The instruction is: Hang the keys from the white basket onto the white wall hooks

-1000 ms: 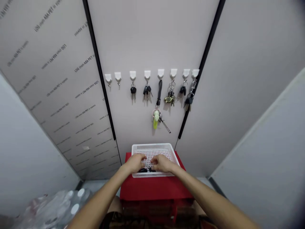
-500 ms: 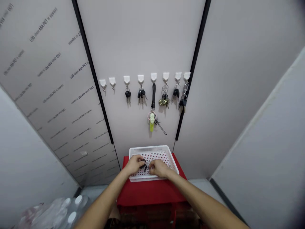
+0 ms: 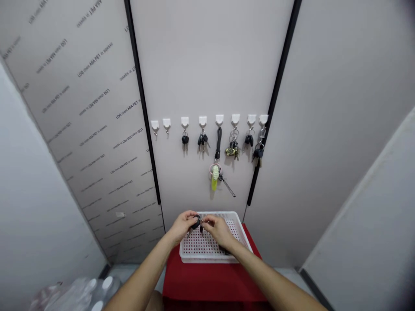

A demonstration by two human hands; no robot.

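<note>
Nearest, both forearms reach forward over the red table (image 3: 214, 283), and the white basket (image 3: 207, 260) sits on it, with the hands above its far half. A dark thing (image 3: 225, 250) lies in the basket by the right wrist, partly hidden by it, too little showing to name. The keys (image 3: 196, 223) are up between the two hands, over the basket's far left part. The left hand (image 3: 184, 225) is the nearer to their black head: its thumb and fingers pinch it from the left, and a blade slants down and leftward below the fingertips, back toward the person. The right hand (image 3: 220, 231) comes in from the other side, thumb and forefinger drawn together and seeming to pinch the ring (image 3: 201, 220), though that spot is too small to be sure. So the long axis runs slantwise, blade low at the left, ring higher at the right, with a small dark piece (image 3: 201, 229) hanging just below the ring. Farther off, ahead of and above both hands, a row of white hooks (image 3: 202, 121) crosses the wall (image 3: 207, 65), its two leftmost nearer the left hand's side, other bunches (image 3: 232, 149) hanging from those rightward
</note>
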